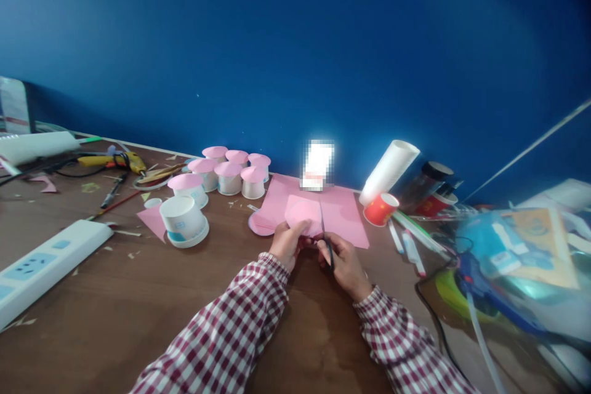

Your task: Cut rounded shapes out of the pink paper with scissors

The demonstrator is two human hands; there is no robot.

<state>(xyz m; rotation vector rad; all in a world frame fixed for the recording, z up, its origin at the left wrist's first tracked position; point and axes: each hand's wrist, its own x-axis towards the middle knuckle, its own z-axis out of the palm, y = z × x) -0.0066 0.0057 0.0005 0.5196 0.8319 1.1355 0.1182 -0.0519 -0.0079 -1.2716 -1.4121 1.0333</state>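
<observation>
- Two checked sleeves (231, 332) reach in over the brown table (115, 320), and both hands meet just above its middle.
- The left hand (287, 245) pinches the pink paper piece (302, 212) by its near edge, thumb on top. This probably keeps the rounded part free and steady for the blades.
- The right hand (344, 261) is closed around the handles of the scissors (325, 237). The blades point away from the person and touch the right edge of that piece, which is lifted off the table between the two hands.
- Just behind the hands a larger pink sheet (344, 209) lies flat, near enough to reach easily.
- At the near left lies a white power strip (46, 261).
- Beyond it a white paper cup (183, 218) stands mouth down on a round base, so its inside is hidden.
- Further back a cluster of cups (231, 172), also upturned, carry pink round tops; they stand touching each other, well away from the blades.
- To the right a red cup (381, 209) lies tipped and looks empty, and a stack of white cups (390, 169) leans beside it.
- A dark-lidded jar (427, 181) stands behind them; I cannot tell what is in it.
- A blue wall (295, 43) closes off the back.
</observation>
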